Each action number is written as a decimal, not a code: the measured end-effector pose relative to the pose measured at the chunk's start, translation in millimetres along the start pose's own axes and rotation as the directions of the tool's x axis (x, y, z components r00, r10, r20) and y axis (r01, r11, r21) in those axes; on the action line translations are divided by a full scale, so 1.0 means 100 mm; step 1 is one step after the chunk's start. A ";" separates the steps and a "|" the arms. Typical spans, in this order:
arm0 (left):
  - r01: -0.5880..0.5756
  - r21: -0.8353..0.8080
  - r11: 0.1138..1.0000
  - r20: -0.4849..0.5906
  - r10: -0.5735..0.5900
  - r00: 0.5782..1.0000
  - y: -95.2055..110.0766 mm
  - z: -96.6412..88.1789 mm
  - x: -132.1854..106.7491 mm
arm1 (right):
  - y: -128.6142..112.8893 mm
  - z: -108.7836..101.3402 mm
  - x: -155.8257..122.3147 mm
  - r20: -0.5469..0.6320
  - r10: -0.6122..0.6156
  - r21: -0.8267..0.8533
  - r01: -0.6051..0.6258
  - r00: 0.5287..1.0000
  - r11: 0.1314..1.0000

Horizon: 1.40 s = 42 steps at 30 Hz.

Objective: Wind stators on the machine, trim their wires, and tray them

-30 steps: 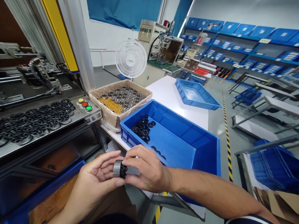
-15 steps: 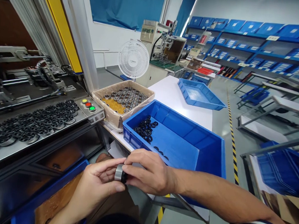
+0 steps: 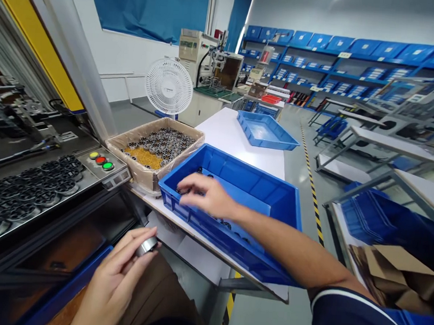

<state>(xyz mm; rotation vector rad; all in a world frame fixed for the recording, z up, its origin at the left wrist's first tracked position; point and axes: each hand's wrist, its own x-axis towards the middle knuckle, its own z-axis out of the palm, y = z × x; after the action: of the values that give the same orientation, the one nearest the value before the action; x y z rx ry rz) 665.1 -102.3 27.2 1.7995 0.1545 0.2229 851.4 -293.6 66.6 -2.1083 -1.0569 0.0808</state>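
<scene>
My left hand (image 3: 118, 267) is closed on a short silver metal ring (image 3: 146, 247), gripped between thumb and fingers above my lap. Over the near left part of a deep blue bin (image 3: 281, 186) hovers my right hand (image 3: 209, 196), its fingers apart and slightly curled, with nothing visible in them. Small black plastic parts (image 3: 225, 224) lie in the bin, partly hidden behind this hand and forearm. Rows of silver rings with black inserts (image 3: 35, 183) stand on the machine's metal ledge at the left.
A plastic-lined carton (image 3: 148, 178) of metal rings and yellow bits adjoins the bin on the white table (image 3: 222, 126). Farther back are a shallow blue tray (image 3: 266, 131) and a white fan (image 3: 169, 87). Coloured push buttons (image 3: 100, 160) sit on the machine's corner.
My right hand has left the ring and moved up over the blue bin. My left hand has shifted down and left, still holding the ring. The camera view has turned rightward.
</scene>
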 end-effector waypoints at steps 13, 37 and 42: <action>-0.198 0.233 0.952 -0.091 0.224 0.970 -0.06 -0.11 -0.01 | 1.29 0.32 0.05 0.036 0.401 -0.479 -0.336 0.915 0.811; 0.028 -0.464 0.885 0.043 -0.009 0.999 0.17 0.02 -0.09 | -0.75 0.33 -0.52 -0.189 -0.475 0.112 0.500 0.859 0.859; -0.001 -0.414 0.910 0.033 0.016 0.999 0.19 0.12 -0.08 | -0.69 0.34 -0.53 -0.204 -0.476 0.060 0.496 0.856 0.866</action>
<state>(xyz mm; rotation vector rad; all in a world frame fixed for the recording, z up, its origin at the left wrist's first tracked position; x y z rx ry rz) 660.0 -119.7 42.2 1.3785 0.0664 0.2120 758.7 -285.5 74.0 -1.6544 -1.4049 -0.2915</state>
